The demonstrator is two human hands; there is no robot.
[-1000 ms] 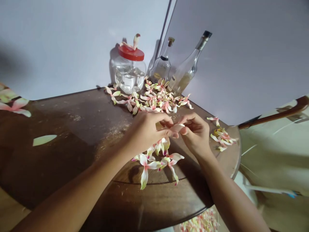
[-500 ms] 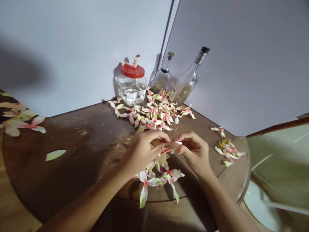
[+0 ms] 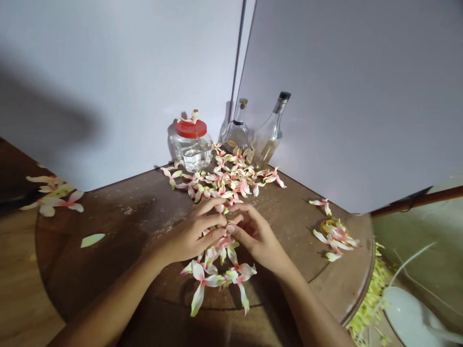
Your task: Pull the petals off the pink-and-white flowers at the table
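Note:
My left hand and my right hand meet fingertip to fingertip over a round dark wooden table. Both pinch a small pink-and-white flower between them. Just under the hands lies a string of the same flowers, trailing toward me. A loose heap of flowers lies farther back on the table.
A clear jar with a red lid and two glass bottles stand in the wall corner. A small flower pile lies at the right edge, more flowers at the left. A single petal lies on the table.
My view has tilted down and the hands sit lower on the table, closer together. The petal held up between the fingers earlier no longer shows.

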